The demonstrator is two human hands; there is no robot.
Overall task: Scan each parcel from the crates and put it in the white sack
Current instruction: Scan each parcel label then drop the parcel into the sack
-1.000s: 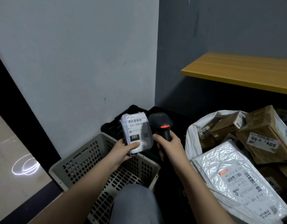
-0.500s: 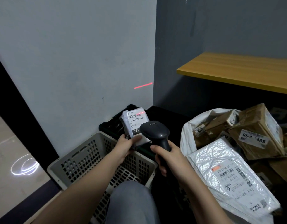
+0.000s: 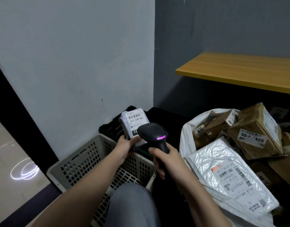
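My left hand [image 3: 125, 144] grips the lower end of a small white parcel [image 3: 132, 122] with a label reading 231-239-K01, holding it upright above the crates. My right hand [image 3: 165, 157] is wrapped round the handle of a black barcode scanner [image 3: 153, 132], whose head points at the parcel and covers its lower right part. A pink light glows on the scanner's head. The white sack [image 3: 186, 138] stands open at the right, with brown boxes [image 3: 255, 130] and a flat white plastic mailer [image 3: 226, 174] on top.
A beige perforated crate [image 3: 85, 163] sits below my hands, and a black crate [image 3: 111, 128] is behind it against the pale wall. A yellow wooden shelf [image 3: 239, 69] juts out at the upper right. My grey-trousered knee [image 3: 131, 205] is at the bottom centre.
The scanner has moved left and forward, closer to the parcel, and now overlaps its label. Its light has turned from red to pink, and the red laser line on the wall is gone.
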